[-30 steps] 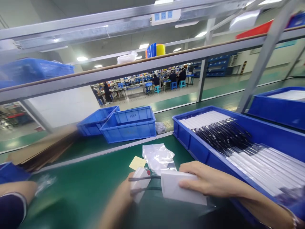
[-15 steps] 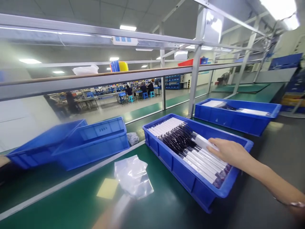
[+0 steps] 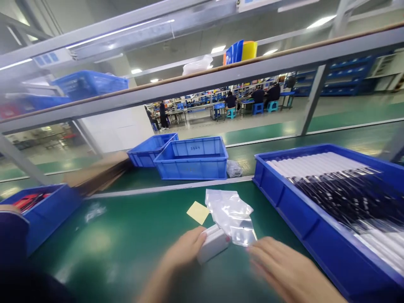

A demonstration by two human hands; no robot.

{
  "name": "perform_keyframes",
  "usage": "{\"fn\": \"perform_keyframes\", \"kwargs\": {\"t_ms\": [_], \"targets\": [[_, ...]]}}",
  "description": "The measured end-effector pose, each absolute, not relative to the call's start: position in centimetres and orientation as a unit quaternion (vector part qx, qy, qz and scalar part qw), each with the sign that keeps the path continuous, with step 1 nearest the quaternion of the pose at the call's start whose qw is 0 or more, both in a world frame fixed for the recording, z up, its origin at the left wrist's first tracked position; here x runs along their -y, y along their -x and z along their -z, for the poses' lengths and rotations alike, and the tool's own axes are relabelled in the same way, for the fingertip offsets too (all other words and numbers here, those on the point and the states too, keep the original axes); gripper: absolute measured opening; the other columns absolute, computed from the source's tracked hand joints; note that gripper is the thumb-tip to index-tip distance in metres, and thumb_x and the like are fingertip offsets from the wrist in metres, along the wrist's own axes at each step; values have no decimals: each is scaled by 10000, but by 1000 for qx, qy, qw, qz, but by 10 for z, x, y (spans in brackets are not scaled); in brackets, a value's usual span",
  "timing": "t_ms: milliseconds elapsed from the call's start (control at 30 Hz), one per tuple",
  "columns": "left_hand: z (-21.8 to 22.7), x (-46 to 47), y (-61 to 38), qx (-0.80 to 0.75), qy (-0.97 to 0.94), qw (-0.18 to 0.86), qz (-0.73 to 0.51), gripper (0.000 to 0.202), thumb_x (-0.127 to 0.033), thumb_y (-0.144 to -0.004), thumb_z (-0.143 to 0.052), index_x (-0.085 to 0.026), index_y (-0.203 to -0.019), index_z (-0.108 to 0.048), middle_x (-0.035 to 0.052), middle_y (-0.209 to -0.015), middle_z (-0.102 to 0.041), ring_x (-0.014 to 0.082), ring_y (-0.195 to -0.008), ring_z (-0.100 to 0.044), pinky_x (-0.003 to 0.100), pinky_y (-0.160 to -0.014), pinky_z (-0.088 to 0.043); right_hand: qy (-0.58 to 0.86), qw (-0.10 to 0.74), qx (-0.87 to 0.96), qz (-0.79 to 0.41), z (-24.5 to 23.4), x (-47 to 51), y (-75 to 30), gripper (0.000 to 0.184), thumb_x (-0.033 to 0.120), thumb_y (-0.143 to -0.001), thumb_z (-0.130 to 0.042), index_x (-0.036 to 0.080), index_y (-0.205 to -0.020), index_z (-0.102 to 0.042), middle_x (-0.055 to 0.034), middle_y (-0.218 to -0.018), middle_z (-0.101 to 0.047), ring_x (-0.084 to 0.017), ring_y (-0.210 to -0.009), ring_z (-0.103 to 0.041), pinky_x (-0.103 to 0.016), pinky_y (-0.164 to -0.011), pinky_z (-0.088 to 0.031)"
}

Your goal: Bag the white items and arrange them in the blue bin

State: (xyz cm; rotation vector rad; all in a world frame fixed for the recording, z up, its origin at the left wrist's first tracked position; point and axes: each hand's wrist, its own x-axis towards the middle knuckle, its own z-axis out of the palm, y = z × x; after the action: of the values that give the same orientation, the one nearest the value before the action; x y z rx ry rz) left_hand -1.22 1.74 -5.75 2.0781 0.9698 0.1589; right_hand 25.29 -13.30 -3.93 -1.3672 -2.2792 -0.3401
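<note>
Low over the green work surface [image 3: 126,235], my left hand [image 3: 186,248] is closed around a pair of white flat boxes [image 3: 214,244] pressed side by side. My right hand [image 3: 277,265], partly smeared by motion, has its fingers stretched out and nothing visible in them. Its fingertips are close to the lower corner of the clear plastic bags [image 3: 230,214]; whether they touch I cannot tell. Left of the bags lies a yellow paper square [image 3: 198,212]. At my right stands a blue bin [image 3: 303,223] packed with rows of white packs [image 3: 318,164] and black cables [image 3: 350,198].
Two blue bins [image 3: 192,168] stand beyond the pale strip, beside a crumpled plastic bag [image 3: 234,168]. At the left, a co-worker's dark sleeve [image 3: 12,240] reaches to a blue bin [image 3: 53,214] with red and black items. Flat cardboard [image 3: 97,170] lies behind it. A shelf rail [image 3: 176,84] crosses above.
My view has swung left. My right hand has left the bin of packs and come beside the plastic bags. My left hand, blurred before, now shows clearly with the white boxes.
</note>
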Motion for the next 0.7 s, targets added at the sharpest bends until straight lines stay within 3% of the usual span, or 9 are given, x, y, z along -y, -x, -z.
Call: {"fn": "perform_keyframes", "kwargs": {"t_ms": [100,233,367,500,633,700], "targets": [[59,-23,12,-379,-825,414,-62,524,-553,-1015,-256,-205,-1078,-643,81,-1120,-704,243,-1023,-629,355,-961,-452,474,190,847,151,65,84,-203,388,39,-796,-566,196,-1150,-543,-112,-1129,-696,-298,-981,-690,-436,-802,-609],[55,-26,11,-382,-821,421,-55,503,-533,-1016,-257,-206,-1079,-633,75,-1127,-700,228,-1033,-622,349,-976,-448,469,158,855,153,91,46,-195,517,101,-708,-738,181,-1169,-520,-101,-1123,-662,-306,-946,-650,-427,-758,-561],[54,-28,11,-384,-817,427,-53,530,-565,-1009,-263,-198,-1077,-639,78,-1129,-697,233,-1037,-618,360,-991,-447,477,145,852,161,106,44,-194,327,206,-744,-751,213,-993,-539,-82,-991,-647,-309,-907,-619,-413,-719,-516],[57,-31,12,-388,-808,439,-54,654,-644,-993,-211,-184,-1073,-669,87,-1135,-715,250,-1037,-631,389,-987,-465,468,142,858,156,111,66,-187,229,191,-718,-726,234,-831,-532,-55,-887,-638,-280,-864,-617,-370,-678,-506],[58,-35,15,-389,-796,461,-55,722,-674,-986,-187,-199,-1293,-636,77,-1382,-640,265,-1246,-579,404,-1133,-383,495,152,843,146,76,114,-208,209,130,-717,-679,243,-833,-547,-36,-845,-636,-272,-770,-624,-390,-631,-532],[58,-36,16,-396,-790,464,-52,755,-690,-977,-194,-184,-1374,-591,86,-1474,-568,284,-1345,-512,418,-1177,-337,513,163,838,89,45,143,-237,148,146,-855,-620,266,-931,-579,-24,-910,-650,-240,-838,-647,-349,-705,-565]]}}
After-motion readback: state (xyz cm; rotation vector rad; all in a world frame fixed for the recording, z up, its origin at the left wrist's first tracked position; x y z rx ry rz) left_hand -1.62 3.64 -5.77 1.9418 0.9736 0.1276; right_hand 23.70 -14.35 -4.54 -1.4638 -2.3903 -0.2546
